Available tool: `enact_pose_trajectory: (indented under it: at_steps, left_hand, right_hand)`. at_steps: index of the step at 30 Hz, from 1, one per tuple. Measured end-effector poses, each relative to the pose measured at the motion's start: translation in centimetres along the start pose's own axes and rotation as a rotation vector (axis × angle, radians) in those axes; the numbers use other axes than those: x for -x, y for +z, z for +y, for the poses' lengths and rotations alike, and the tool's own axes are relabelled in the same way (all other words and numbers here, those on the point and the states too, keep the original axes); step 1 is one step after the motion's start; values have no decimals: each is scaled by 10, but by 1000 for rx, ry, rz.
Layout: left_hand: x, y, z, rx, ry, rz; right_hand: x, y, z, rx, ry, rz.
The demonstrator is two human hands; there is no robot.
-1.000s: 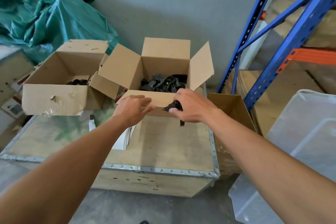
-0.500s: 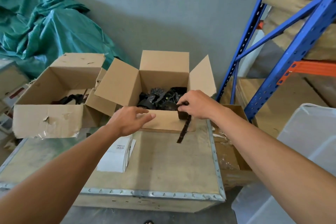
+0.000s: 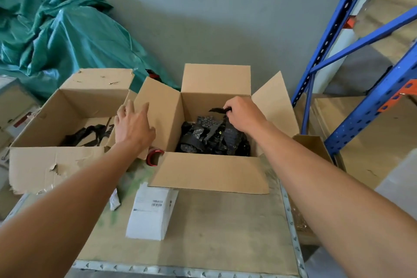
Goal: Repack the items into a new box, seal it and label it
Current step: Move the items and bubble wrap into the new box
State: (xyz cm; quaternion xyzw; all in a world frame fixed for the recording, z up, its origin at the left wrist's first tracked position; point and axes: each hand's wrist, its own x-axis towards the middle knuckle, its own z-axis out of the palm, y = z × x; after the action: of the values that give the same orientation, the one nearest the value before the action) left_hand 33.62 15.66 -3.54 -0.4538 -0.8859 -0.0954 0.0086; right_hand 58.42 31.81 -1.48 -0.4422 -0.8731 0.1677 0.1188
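Note:
A clean open cardboard box [image 3: 209, 174] stands in the middle of the crate top, with a heap of black packets [image 3: 212, 140] inside. My right hand [image 3: 243, 115] is over that heap, pinching a black strip [image 3: 220, 109]. To the left sits a torn old box [image 3: 54, 165] with a few black strips [image 3: 90, 134] on its floor. My left hand [image 3: 133, 125] hovers between the two boxes, fingers apart, against the new box's left flap [image 3: 162, 117]. A white label sheet [image 3: 151, 214] lies flat in front of the new box.
A red tape roll [image 3: 153, 157] sits between the boxes. The wooden crate top [image 3: 214, 232] has metal edging. A green tarp [image 3: 56, 34] is piled at the back left, blue shelving [image 3: 361, 56] stands at the right, and an open carton [image 3: 316, 149] is beside the crate.
My right hand has moved from the near flap up into the new box, carrying the black strip with it. My left hand has shifted left from the near flap to the left flap.

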Motion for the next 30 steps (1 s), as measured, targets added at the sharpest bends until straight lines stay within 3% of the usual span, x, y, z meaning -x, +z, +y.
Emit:
enact_pose_trajectory:
  at_steps: [5, 13, 20, 25, 30]
  left_hand:
    - [-21, 14, -7, 90, -57, -83]
    - [-48, 17, -28, 253, -158, -72]
    - [-57, 12, -33, 317, -140, -131]
    - [-52, 10, -29, 340, -180, -85]
    - [-54, 7, -32, 478, -269, -118]
  right_hand:
    - [-20, 21, 1, 33, 23, -8]
    - [-42, 44, -8, -23, -30, -16]
    - [-53, 54, -11, -39, 11, -177]
    - [-57, 37, -2, -19, 13, -257]
    - [-72, 15, 9, 33, 25, -220]
